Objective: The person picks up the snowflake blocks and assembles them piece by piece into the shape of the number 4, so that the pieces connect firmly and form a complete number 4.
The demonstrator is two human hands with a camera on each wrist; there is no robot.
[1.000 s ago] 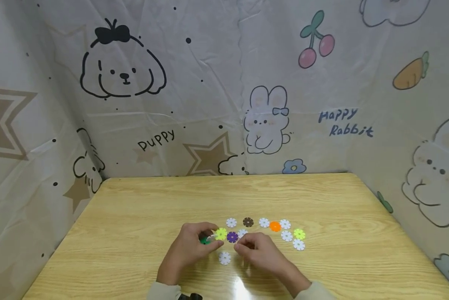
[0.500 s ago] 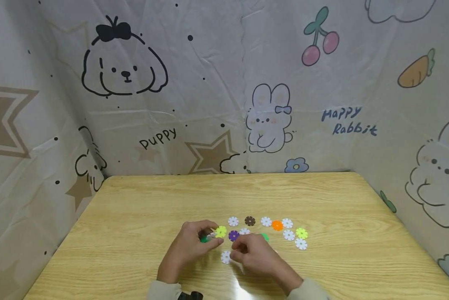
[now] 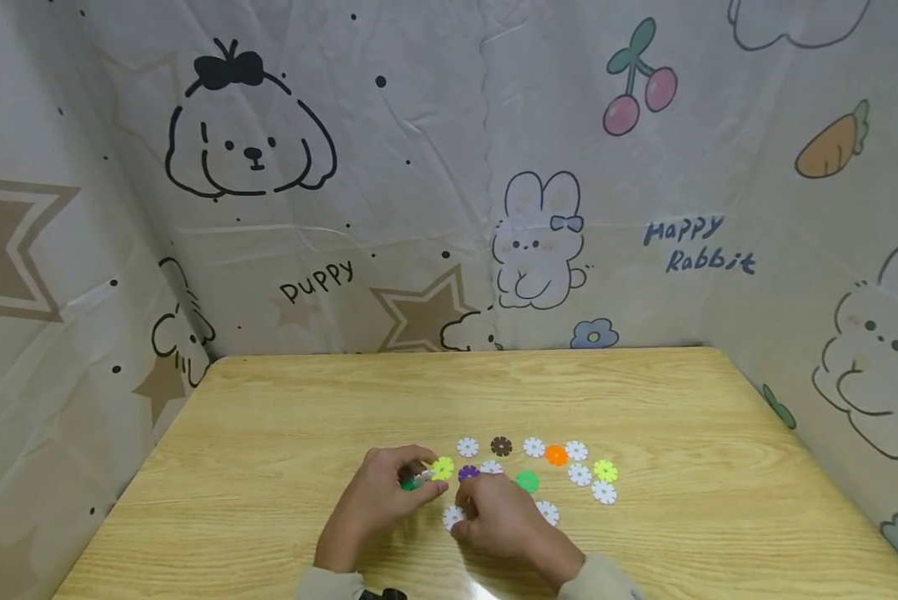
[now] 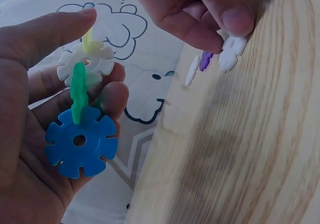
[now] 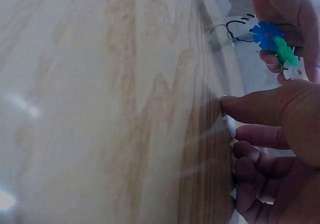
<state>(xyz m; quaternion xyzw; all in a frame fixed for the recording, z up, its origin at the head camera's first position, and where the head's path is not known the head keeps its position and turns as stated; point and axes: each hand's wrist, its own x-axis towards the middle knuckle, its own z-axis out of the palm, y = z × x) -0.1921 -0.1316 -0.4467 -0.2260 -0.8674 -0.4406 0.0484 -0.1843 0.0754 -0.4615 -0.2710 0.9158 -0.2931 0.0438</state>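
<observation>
Gripping in left hand [image 3: 373,496], with thumb and curled fingers, interlocked chain of 4 notched plastic discs (blue, green, white, yellow) [image 4: 80,93], at 10 o'clock from right hand [image 3: 499,512]. Pinching in right hand white notched plastic disc [image 4: 232,54], low over wood-grain table [image 3: 306,400]. Showing round green plastic disc [image 3: 527,482] at 2 o'clock from pinched disc.

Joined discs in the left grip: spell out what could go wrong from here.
The joined discs interlock at narrow slots, so a hard squeeze from the left grip might pop one loose. The right grip has a thin white disc at its fingertips, close to the table; it could slip.
</observation>
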